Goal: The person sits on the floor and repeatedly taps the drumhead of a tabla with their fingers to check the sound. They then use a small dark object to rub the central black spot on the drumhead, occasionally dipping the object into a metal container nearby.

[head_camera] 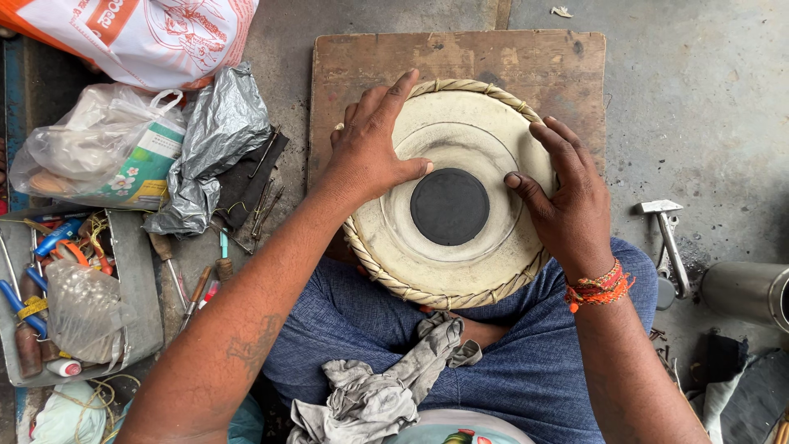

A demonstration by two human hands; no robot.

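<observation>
A round drum head point(460, 263) with a pale skin, a braided rim and a black circular patch point(449, 206) in its middle rests on my lap and a wooden board point(460, 57). My left hand point(370, 144) lies flat on the skin's left side, thumb stretched toward the black patch. On the right side of the skin my right hand point(563, 197) presses down, its thumb near the patch's right edge. A red and orange thread band point(600, 288) circles my right wrist. Neither hand holds a tool.
A grey rag point(386, 386) lies on my lap. At the left are plastic bags point(107, 148), a grey foil sheet point(214, 144), a tray of tools point(49, 279) and loose files point(197, 288). A small hammer point(667, 238) and a steel cup point(744, 292) are at the right on the concrete floor.
</observation>
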